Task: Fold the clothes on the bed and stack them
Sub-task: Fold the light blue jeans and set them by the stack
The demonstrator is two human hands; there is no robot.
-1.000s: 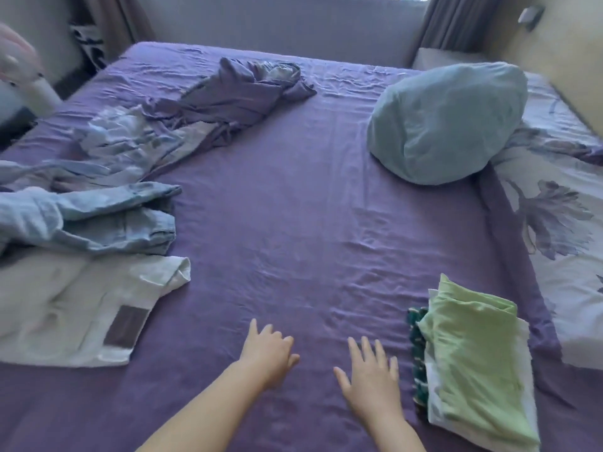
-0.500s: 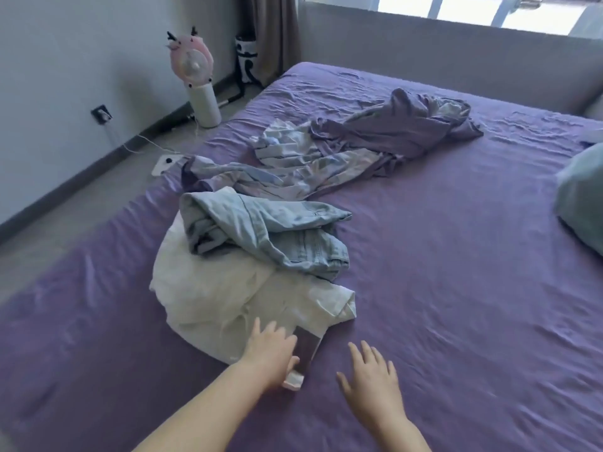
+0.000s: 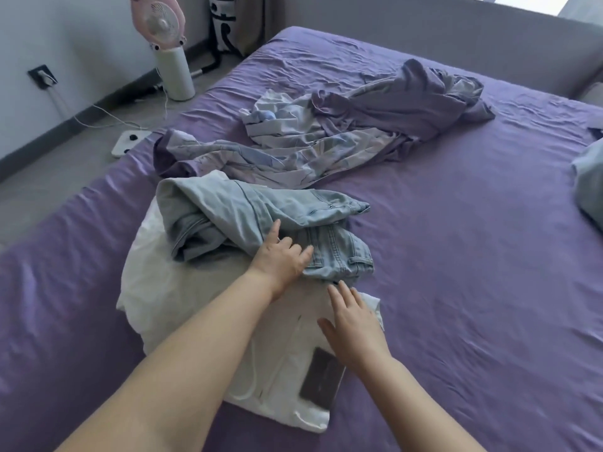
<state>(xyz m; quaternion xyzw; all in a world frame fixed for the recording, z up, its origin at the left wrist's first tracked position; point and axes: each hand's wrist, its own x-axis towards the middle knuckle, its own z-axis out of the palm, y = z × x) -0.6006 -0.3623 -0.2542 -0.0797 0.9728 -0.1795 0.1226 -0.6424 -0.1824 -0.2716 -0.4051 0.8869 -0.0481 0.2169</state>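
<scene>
Crumpled jeans (image 3: 261, 223) of pale blue denim are seen lying on top of a white garment (image 3: 202, 308), near the left edge of the bed (image 3: 456, 288). The jeans are bunched, with one leg end stretched toward the right and the waistband part lying nearest the hands. The white garment is spread flat beneath them; a dark rectangular patch (image 3: 321, 378) is sewn near its near corner, and a white drawstring (image 3: 261, 370) is laid across it.

The left hand (image 3: 282, 257) is placed on the jeans, its fingers curled into the denim so that a fold is gripped, with the thumb stretched up along the fabric. The right hand (image 3: 354, 324) is held flat, fingers straight and together, over the white garment just below the jeans' lower edge; nothing is grasped by it, and whether the cloth is touched cannot be told.

Farther up the bed, a rumpled quilt cover (image 3: 342, 138), purple on one face and pale-printed on the other, is strewn across the purple sheet, well apart from the hands. A corner of a blue-grey pillow (image 3: 587, 181) is cut off by the right edge.

Beside the bed, on the grey floor, a pink fan (image 3: 163, 22) on a white base is stood, with a white scale (image 3: 129, 143) near it and a cable run to a wall socket (image 3: 42, 76).
</scene>
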